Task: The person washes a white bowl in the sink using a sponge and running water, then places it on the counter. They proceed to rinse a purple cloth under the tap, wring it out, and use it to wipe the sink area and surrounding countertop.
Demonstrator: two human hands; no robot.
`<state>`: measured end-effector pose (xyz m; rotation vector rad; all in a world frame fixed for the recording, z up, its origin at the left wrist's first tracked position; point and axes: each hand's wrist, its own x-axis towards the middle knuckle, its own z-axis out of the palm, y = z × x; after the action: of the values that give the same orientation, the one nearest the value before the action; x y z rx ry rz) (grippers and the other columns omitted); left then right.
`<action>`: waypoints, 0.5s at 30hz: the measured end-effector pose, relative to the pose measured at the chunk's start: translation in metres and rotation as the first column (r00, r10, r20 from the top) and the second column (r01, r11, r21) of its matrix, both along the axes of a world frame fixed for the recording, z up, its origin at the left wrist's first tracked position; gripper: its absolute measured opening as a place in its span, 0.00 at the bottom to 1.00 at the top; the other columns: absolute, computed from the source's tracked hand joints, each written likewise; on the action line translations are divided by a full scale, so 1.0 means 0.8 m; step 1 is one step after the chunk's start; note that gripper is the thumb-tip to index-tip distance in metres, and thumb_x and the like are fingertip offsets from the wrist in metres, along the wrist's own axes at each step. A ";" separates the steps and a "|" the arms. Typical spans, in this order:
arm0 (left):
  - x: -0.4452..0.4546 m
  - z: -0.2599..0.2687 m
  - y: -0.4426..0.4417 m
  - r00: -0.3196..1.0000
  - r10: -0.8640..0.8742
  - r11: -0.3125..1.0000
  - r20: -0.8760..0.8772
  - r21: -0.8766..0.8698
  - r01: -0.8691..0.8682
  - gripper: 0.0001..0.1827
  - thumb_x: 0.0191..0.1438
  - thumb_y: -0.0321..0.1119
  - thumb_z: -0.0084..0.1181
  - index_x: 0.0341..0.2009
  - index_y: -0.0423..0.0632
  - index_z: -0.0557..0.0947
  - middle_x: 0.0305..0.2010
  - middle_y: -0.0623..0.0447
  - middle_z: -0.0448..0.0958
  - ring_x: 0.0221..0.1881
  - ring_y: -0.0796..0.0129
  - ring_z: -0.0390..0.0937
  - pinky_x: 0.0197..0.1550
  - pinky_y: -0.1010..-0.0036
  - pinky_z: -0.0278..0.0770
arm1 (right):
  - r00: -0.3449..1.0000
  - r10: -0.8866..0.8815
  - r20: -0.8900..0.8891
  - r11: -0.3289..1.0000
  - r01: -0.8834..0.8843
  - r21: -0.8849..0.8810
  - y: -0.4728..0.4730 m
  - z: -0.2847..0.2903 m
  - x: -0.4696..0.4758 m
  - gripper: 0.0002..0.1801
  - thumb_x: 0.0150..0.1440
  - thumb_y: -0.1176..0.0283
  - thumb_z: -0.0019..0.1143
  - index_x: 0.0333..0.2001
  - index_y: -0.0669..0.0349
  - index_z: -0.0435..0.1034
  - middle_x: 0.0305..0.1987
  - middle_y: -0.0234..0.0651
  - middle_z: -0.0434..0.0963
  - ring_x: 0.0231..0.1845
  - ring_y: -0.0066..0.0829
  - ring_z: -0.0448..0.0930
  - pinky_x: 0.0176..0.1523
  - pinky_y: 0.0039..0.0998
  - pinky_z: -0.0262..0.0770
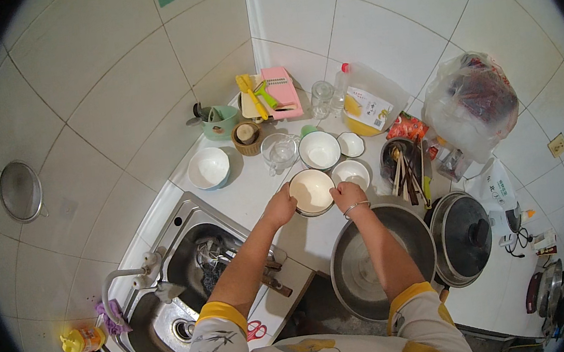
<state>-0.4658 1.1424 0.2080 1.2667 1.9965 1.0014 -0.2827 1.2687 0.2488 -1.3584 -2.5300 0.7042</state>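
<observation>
Both hands grip a cream-coloured bowl [312, 191] by opposite sides of its rim, my left hand [281, 206] on one side and my right hand [349, 198], with a bracelet at the wrist, on the other. Just beyond it on the counter are a white bowl with a dark green rim [319, 150], a small white dish [351, 144] and another white bowl [350, 174]. Left of these are a clear glass pitcher [280, 151] and a white bowl with a light blue outside [208, 168]. Below my right forearm lies a large metal basin [346, 267].
A double steel sink [157, 338] with utensils in one basin is at the left. Red scissors [256, 329] lie beside it. A lidded pan [461, 239], a utensil pot [397, 151], a plastic jug [375, 104] and a filled plastic bag [475, 99] stand at the right.
</observation>
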 end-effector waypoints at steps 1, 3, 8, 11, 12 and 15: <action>-0.001 -0.001 0.000 1.000 0.003 1.000 0.005 0.006 -0.003 0.19 0.49 0.28 0.39 0.47 0.37 0.66 0.24 0.44 0.73 0.20 0.62 0.72 0.26 0.67 0.71 | 1.000 0.001 -0.002 1.000 -0.001 0.009 0.000 -0.003 -0.001 0.19 0.50 0.57 0.51 0.22 0.64 0.71 0.24 0.49 0.74 0.29 0.48 0.76 0.36 0.41 0.71; 0.001 -0.002 -0.001 1.000 0.018 0.999 0.018 0.028 -0.018 0.20 0.49 0.28 0.40 0.48 0.38 0.66 0.24 0.44 0.73 0.20 0.62 0.72 0.27 0.67 0.72 | 1.000 -0.002 -0.002 1.000 0.002 0.009 -0.001 -0.005 0.000 0.19 0.50 0.57 0.51 0.22 0.64 0.71 0.25 0.50 0.74 0.29 0.49 0.76 0.36 0.41 0.71; 0.006 -0.001 -0.004 0.998 0.056 0.996 0.030 0.065 -0.058 0.20 0.50 0.27 0.42 0.50 0.39 0.66 0.25 0.43 0.74 0.20 0.62 0.73 0.27 0.68 0.72 | 1.000 -0.005 0.013 1.000 0.005 0.007 -0.003 -0.002 -0.002 0.19 0.50 0.57 0.51 0.22 0.64 0.72 0.25 0.50 0.74 0.29 0.49 0.76 0.36 0.41 0.71; 0.015 0.023 -0.006 0.989 0.097 0.995 0.110 0.015 -0.099 0.17 0.47 0.28 0.42 0.44 0.40 0.68 0.40 0.32 0.73 0.43 0.38 0.70 0.46 0.54 0.67 | 1.000 -0.012 -0.006 1.000 0.012 0.017 -0.001 -0.006 0.000 0.18 0.49 0.58 0.52 0.22 0.64 0.72 0.25 0.49 0.75 0.29 0.48 0.76 0.36 0.41 0.71; 0.013 0.016 -0.003 0.993 0.089 0.995 0.073 0.033 -0.091 0.18 0.48 0.27 0.42 0.46 0.40 0.67 0.35 0.35 0.73 0.36 0.46 0.71 0.40 0.58 0.69 | 1.000 -0.015 -0.011 1.000 0.015 0.022 0.000 -0.005 0.001 0.18 0.49 0.58 0.52 0.22 0.64 0.72 0.24 0.49 0.75 0.29 0.48 0.76 0.36 0.41 0.71; 0.011 0.001 -0.006 0.995 0.098 0.993 -0.006 0.069 -0.097 0.21 0.49 0.26 0.41 0.50 0.40 0.67 0.26 0.42 0.75 0.22 0.60 0.74 0.28 0.67 0.73 | 0.999 -0.016 -0.043 1.000 0.017 0.020 -0.005 0.003 -0.002 0.17 0.48 0.60 0.52 0.21 0.64 0.71 0.23 0.48 0.75 0.28 0.47 0.76 0.35 0.41 0.71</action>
<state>-0.4571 1.1375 0.2088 1.2216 2.0645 1.1205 -0.2843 1.2650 0.2513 -1.3415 -2.4839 0.6953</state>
